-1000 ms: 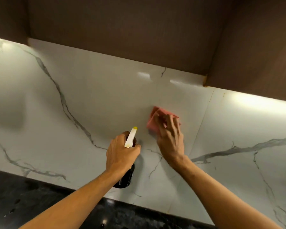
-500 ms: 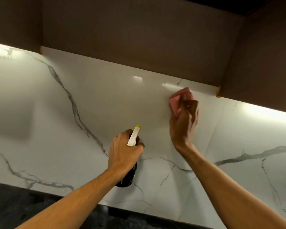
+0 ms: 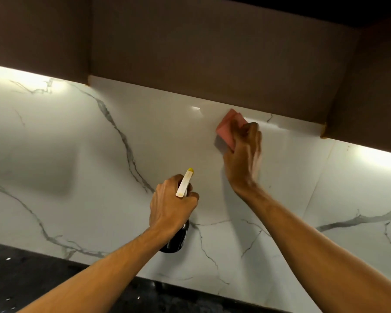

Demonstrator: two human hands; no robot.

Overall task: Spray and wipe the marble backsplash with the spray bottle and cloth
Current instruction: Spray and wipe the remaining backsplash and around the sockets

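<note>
Right hand (image 3: 242, 154) presses the pink cloth (image 3: 227, 127) against the marble backsplash (image 3: 77, 143), high up near its top edge. The fingers look bent over the cloth, though blur hides exactly how they lie. Left hand (image 3: 169, 206) is wrapped round the neck of the spray bottle (image 3: 176, 240), held in front of the backsplash's lower half with its white, yellow-tipped nozzle aimed at the marble.

The cloth is soft, light and folded thick. It probably wants a broad palm rather than a pinch, or it will bunch. The bottle's dark body looks smooth and perhaps slick when wet, so the neck seems the surest hold. Polished marble is hard and lets the cloth glide.

Directly above the backsplash the brown cabinet (image 3: 212, 64) overhangs and would stop an upward stroke. At its foot lies the black speckled table (image 3: 20, 279).
</note>
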